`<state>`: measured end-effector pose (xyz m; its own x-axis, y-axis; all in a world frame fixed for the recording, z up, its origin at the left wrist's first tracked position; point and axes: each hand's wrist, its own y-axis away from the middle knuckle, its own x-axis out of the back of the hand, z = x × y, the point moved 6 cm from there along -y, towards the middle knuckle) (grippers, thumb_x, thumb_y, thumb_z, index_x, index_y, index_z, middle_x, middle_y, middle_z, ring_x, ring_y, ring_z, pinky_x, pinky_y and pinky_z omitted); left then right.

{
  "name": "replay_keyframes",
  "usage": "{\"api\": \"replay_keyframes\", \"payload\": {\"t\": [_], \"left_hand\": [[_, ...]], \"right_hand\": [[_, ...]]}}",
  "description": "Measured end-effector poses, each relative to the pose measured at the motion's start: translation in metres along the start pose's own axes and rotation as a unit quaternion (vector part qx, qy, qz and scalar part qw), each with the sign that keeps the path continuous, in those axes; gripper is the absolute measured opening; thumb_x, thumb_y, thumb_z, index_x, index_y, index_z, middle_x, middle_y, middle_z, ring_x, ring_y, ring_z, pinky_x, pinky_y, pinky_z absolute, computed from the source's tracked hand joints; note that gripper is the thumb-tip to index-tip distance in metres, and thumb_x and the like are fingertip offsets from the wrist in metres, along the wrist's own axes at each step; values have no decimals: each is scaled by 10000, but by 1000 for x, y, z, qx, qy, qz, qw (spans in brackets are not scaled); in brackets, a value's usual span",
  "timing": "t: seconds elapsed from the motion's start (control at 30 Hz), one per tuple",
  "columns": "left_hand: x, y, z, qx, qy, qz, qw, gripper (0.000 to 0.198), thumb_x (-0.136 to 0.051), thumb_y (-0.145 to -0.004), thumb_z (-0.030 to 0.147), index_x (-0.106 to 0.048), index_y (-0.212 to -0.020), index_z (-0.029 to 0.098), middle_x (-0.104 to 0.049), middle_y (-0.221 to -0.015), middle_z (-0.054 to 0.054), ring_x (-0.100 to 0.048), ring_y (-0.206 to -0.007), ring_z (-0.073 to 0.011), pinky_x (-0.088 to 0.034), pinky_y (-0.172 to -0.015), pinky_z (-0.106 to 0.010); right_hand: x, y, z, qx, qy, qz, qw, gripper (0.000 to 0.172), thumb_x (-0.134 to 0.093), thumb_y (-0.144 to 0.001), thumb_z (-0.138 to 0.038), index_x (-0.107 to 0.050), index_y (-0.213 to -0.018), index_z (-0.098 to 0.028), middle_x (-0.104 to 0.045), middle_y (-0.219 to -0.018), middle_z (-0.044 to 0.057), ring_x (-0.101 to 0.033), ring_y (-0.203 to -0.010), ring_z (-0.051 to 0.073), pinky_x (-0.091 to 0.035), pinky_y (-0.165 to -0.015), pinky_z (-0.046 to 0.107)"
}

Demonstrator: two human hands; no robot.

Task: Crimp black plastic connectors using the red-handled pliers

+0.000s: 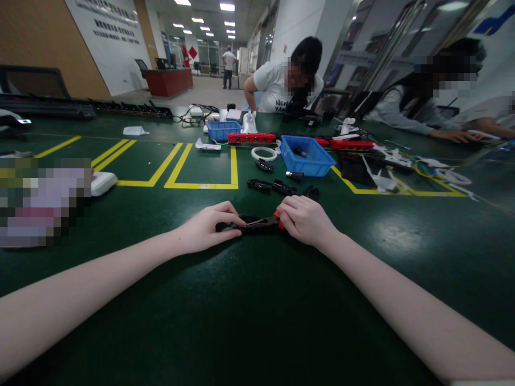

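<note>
In the head view my right hand (pixel 302 219) is closed round the red handles of a pair of pliers (pixel 263 222). The pliers' jaws point left, toward the fingertips of my left hand (pixel 211 228). My left hand pinches a black plastic part (pixel 225 227) that lies low over the green table. The jaws reach this part close to my left thumb and forefinger; whether they grip it I cannot make out. Just beyond my hands lie several similar black parts (pixel 284 187).
A blue bin (pixel 308 158) with a black item inside stands beyond the black parts, beside a white ring-shaped roll (pixel 264 154). Farther back are a smaller blue bin (pixel 223 130) and red strips (pixel 251 138). People sit across the green table (pixel 257 321). A white object (pixel 103 183) lies at left.
</note>
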<state>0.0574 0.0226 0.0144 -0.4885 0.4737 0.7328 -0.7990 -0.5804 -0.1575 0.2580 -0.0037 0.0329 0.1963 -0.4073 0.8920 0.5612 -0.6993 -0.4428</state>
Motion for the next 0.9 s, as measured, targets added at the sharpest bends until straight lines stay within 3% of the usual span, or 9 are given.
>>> {"api": "replay_keyframes", "payload": {"t": [0.9], "left_hand": [[0, 3, 5, -1, -3, 11, 1000, 230, -592, -934, 331, -694, -1115, 233, -579, -1108, -50, -592, -984, -200, -517, -900, -413]], "right_hand": [[2, 0, -2, 7, 14, 11, 1000, 352, -355, -993, -253, -619, -782, -156, -622, -792, 73, -494, -699, 161, -336, -668, 324]]}}
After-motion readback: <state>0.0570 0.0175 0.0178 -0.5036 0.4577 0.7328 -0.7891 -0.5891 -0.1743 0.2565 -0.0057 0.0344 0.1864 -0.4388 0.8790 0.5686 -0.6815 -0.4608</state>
